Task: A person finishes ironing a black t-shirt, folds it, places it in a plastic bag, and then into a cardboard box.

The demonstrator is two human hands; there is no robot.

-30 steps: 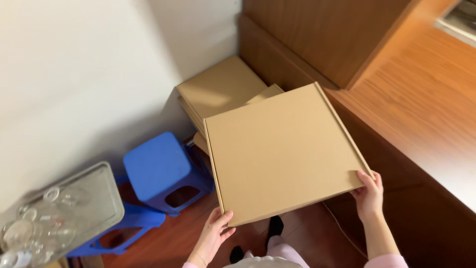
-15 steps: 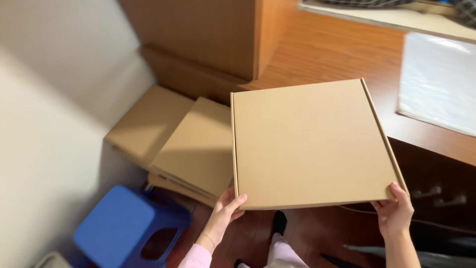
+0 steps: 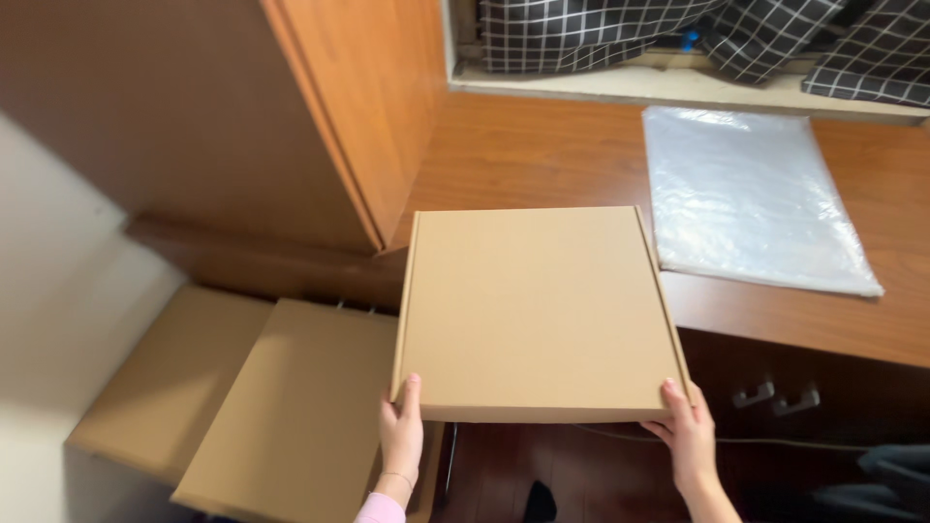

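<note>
Bare wooden tabletop [image 3: 542, 155] open ahead of the flat cardboard box [image 3: 536, 310], clear plastic bag [image 3: 751, 199] covering its right part, tall wooden cabinet [image 3: 320, 116] walling the left, stacked cardboard boxes [image 3: 262, 416] filling the lower left, checked fabric [image 3: 697, 34] along the far edge

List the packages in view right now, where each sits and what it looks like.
Flat cardboard box: held level by left hand and right hand, square, plain brown.
Stacked flat boxes: lower left, below the desk, same brown.
Clear plastic bag: flat on the wooden desk, glossy, rectangular.
</note>
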